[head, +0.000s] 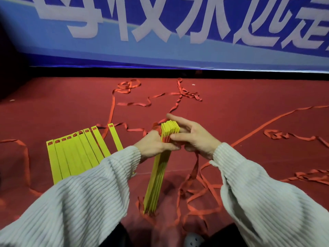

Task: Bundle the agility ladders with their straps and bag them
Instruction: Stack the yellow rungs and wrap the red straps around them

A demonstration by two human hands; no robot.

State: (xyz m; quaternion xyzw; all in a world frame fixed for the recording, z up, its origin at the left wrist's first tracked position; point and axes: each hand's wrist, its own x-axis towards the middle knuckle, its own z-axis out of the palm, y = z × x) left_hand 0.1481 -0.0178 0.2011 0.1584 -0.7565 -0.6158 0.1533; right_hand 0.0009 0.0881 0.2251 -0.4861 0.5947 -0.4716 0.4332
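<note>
Bottom edge: dark trousers and a grey perforated shoe (193, 240), mostly cut off. Stacked yellow rungs (156, 177) stand on end on the red floor (267, 97), tilted. Left hand (154, 145) grips the stack near its top, fingers curled round it. Right hand (194, 138) pinches the top ends, index finger extended. Second set of yellow rungs (71, 157) lies fanned flat at left, near ends hidden by the sleeve. Red straps (178, 97) lie loose and tangled across the floor. Far: blue banner (160, 50), large white characters cropped, unreadable.
</note>
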